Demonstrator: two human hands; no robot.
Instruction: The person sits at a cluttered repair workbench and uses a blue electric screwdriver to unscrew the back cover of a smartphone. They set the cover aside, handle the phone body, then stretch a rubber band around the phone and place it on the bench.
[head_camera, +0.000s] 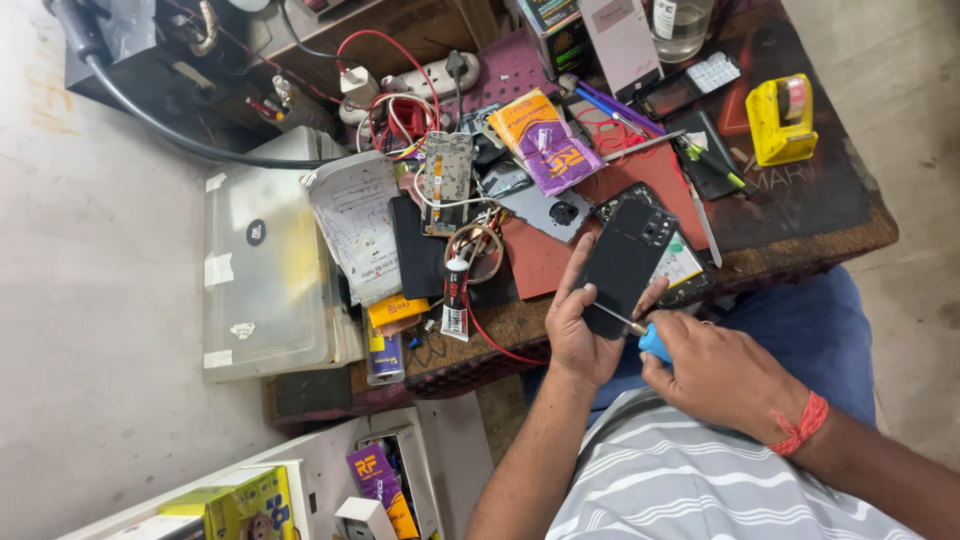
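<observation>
While my left hand (580, 335) is clasping the thin, fragile black phone (622, 262) by its edges at frame centre, my right hand (715, 370) is gripping a blue-handled screwdriver (640, 335) over the cluttered surface (800, 215).

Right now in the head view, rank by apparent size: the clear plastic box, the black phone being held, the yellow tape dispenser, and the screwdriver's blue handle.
1. Clear plastic box, by far the largest.
2. Black phone in the left hand.
3. Yellow tape dispenser.
4. Blue screwdriver handle, mostly hidden in the right hand, so its true size is unsure.
</observation>
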